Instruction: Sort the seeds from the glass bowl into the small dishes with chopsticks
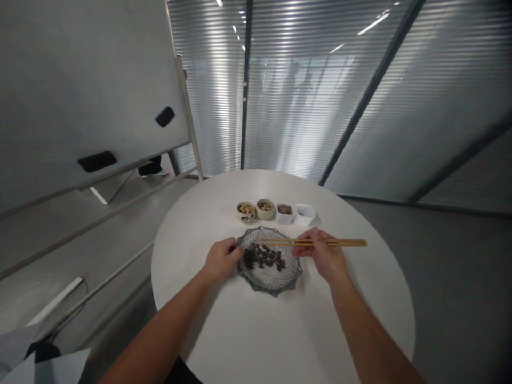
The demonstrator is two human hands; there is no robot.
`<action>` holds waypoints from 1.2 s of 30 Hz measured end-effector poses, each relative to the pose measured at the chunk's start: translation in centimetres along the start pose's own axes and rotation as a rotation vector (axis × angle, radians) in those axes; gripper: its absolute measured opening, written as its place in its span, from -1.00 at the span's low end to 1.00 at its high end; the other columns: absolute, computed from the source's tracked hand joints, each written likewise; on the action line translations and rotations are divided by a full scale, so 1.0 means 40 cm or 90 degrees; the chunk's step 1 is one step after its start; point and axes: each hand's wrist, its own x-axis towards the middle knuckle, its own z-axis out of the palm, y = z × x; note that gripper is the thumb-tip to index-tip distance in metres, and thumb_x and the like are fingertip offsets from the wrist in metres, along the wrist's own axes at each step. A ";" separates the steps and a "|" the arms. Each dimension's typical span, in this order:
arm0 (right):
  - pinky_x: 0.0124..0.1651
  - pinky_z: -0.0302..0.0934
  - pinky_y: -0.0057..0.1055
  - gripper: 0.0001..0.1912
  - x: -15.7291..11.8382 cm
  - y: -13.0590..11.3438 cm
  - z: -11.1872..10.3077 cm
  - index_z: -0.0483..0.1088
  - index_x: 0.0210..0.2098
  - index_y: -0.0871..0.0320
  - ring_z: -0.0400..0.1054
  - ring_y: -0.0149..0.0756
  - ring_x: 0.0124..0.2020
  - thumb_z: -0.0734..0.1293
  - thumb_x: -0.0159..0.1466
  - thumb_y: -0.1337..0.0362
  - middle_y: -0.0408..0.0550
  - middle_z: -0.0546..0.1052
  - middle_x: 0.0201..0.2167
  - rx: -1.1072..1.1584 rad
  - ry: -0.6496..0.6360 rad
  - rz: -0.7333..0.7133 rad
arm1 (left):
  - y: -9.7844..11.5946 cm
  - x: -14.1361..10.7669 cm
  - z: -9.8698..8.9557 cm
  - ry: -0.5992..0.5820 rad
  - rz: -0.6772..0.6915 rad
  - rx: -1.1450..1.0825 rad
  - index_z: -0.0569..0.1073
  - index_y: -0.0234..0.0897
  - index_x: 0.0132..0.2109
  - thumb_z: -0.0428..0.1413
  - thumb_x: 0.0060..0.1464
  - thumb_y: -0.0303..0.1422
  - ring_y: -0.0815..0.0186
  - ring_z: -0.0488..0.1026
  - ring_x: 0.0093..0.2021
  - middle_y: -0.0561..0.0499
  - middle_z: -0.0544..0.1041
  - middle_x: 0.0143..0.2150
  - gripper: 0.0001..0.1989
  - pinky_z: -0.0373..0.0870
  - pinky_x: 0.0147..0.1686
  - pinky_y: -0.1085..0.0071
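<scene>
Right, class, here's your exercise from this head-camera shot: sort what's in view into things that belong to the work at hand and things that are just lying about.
Belonging to the work:
right hand holding wooden chopsticks
left hand at the rim of a glass plate
dark seeds on the plate

Lying about:
two small bowls of nuts
two white square dishes
round white table
whiteboard

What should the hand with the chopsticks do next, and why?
Probably lower the chopsticks a little and pinch one dark piece. The right hand holds them level with their tips above the glass plate, close to the pile. The left hand sits at the plate's rim, so the plate looks steadied.
</scene>
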 end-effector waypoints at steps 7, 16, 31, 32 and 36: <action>-0.56 0.49 -0.35 -0.42 -0.002 0.014 0.023 0.49 -0.43 0.20 0.52 -0.21 -0.64 0.46 0.12 -0.26 -0.02 0.57 -0.63 -0.033 -0.012 0.011 | -0.002 0.000 0.003 0.002 -0.004 -0.009 0.27 -0.25 -0.48 0.00 0.13 -0.20 0.39 0.21 -0.45 0.14 0.24 -0.54 -0.71 0.03 -0.43 0.44; -0.62 0.46 -0.39 -0.37 -0.004 -0.008 0.047 0.48 -0.45 0.19 0.49 -0.23 -0.68 0.46 0.05 -0.33 -0.01 0.56 -0.66 -0.074 -0.020 0.024 | -0.001 0.001 0.001 -0.001 -0.004 -0.011 0.27 -0.24 -0.48 0.00 0.13 -0.20 0.38 0.21 -0.46 0.13 0.24 -0.54 -0.71 0.04 -0.44 0.43; -0.57 0.50 -0.34 -0.40 -0.007 0.002 0.047 0.50 -0.48 0.17 0.53 -0.16 -0.64 0.45 0.10 -0.31 0.02 0.58 -0.65 -0.113 0.029 -0.009 | -0.005 0.002 0.003 -0.005 0.002 -0.009 0.26 -0.25 -0.47 0.00 0.14 -0.21 0.40 0.20 -0.46 0.14 0.22 -0.55 -0.72 0.01 -0.44 0.44; -0.57 0.49 -0.34 -0.40 -0.006 0.002 0.046 0.50 -0.48 0.18 0.53 -0.16 -0.64 0.45 0.10 -0.30 0.02 0.58 -0.65 -0.109 0.031 -0.008 | -0.004 0.003 0.003 -0.004 -0.004 -0.004 0.25 -0.25 -0.48 0.00 0.15 -0.20 0.40 0.19 -0.46 0.14 0.22 -0.55 -0.71 0.00 -0.44 0.43; -0.56 0.50 -0.35 -0.40 -0.005 0.000 0.038 0.49 -0.47 0.18 0.53 -0.18 -0.64 0.45 0.11 -0.30 0.01 0.58 -0.65 -0.080 0.029 -0.008 | -0.003 0.003 0.002 -0.007 0.000 0.001 0.24 -0.25 -0.48 -0.01 0.15 -0.20 0.40 0.19 -0.46 0.14 0.20 -0.55 -0.70 -0.01 -0.44 0.43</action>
